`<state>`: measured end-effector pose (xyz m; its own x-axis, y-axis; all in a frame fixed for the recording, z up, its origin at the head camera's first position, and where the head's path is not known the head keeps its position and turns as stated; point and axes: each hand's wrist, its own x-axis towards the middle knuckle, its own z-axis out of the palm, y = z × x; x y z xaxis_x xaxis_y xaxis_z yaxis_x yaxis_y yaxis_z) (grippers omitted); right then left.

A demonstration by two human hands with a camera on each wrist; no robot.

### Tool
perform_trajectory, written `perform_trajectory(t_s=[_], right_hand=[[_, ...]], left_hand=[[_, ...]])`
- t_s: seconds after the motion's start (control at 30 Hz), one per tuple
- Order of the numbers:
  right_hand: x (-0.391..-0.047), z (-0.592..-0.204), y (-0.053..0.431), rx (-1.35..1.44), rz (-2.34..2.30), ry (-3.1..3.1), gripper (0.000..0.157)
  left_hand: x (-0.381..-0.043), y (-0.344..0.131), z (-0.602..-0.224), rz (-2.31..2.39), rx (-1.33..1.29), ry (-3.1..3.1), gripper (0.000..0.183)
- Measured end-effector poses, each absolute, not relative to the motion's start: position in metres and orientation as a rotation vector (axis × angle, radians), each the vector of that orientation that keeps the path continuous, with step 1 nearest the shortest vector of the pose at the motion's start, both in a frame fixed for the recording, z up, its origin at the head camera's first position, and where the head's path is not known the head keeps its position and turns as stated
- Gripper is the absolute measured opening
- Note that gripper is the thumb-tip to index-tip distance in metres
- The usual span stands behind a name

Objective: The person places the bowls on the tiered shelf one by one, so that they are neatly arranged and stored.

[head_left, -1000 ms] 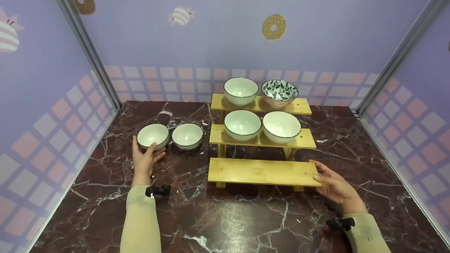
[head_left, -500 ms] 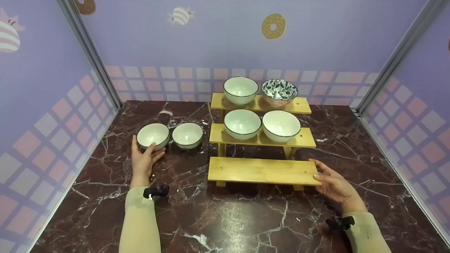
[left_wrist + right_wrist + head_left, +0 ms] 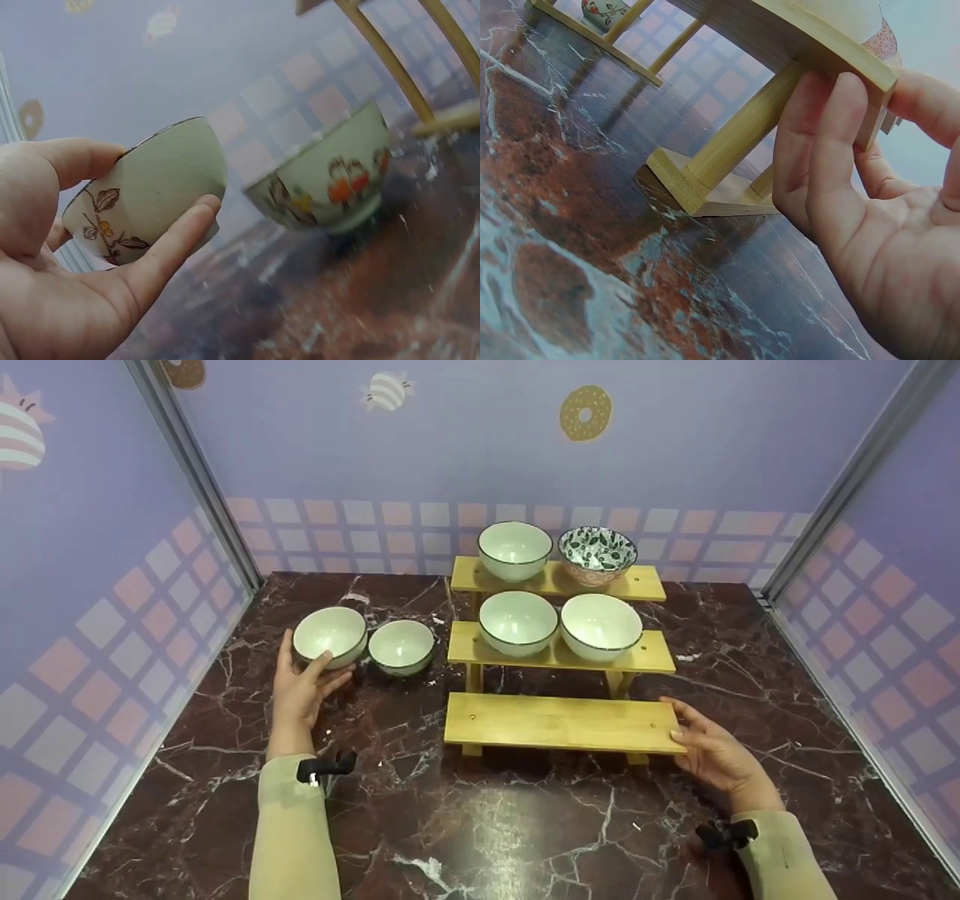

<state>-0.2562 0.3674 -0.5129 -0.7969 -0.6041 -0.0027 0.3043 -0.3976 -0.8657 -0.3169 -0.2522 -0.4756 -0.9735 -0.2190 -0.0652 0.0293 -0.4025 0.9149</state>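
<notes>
My left hand (image 3: 301, 690) grips a white bowl (image 3: 330, 634) with a dark rim, thumb on the near side and fingers around it. In the left wrist view this bowl (image 3: 150, 187) is lifted off the table and shows a brown branch pattern. Just right of it a second bowl (image 3: 401, 645) stands on the table, painted with orange fruit. My right hand (image 3: 716, 754) holds the right end of the bottom board of a three-tier wooden stand (image 3: 562, 724). In the right wrist view the fingers (image 3: 836, 142) curl under the board's end beside a leg.
Two bowls, a pale green bowl (image 3: 517, 622) and a white bowl (image 3: 601, 626), sit on the middle tier. On the top tier are another pale bowl (image 3: 514, 551) and a leaf-patterned bowl (image 3: 597, 555). Purple walls enclose the dark marbled table (image 3: 420, 817).
The left hand has raised the bowl slightly up and away from the table, which it gripped on the table before. The right hand stays on the stand's end.
</notes>
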Motion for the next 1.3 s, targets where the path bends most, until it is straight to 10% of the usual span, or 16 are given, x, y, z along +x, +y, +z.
perform_trajectory(t_s=[1.3], right_hand=[[-0.256, -0.513, 0.368, -0.450, -2.191, 1.243, 0.055]], left_hand=[[-0.262, -0.174, -0.378, -2.705, -0.392, -1.693, 0.089]])
